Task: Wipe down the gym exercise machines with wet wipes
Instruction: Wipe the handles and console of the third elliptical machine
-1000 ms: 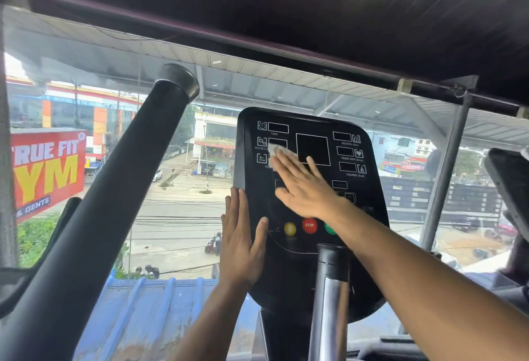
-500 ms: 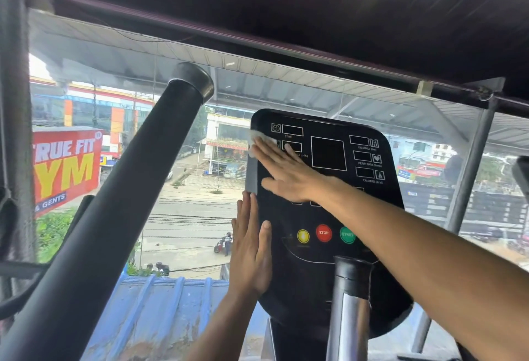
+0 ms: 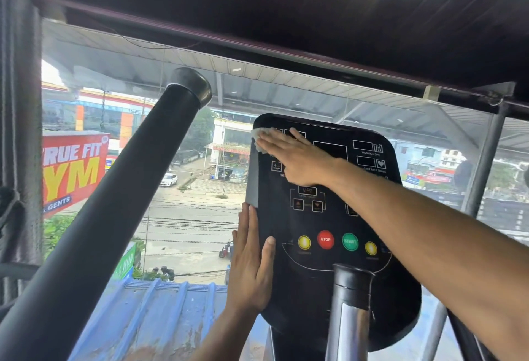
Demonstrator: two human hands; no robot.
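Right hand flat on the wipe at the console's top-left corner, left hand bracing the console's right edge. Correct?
Not quite. The head view shows the left hand bracing the console's left edge, not its right edge, thumb lying on the front face. The rest holds: the right hand presses flat on the wipe at the top-left corner.

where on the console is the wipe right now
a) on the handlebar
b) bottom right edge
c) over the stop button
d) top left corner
d: the right hand presses the white wet wipe flat against the top left corner of the console, well above the red stop button.
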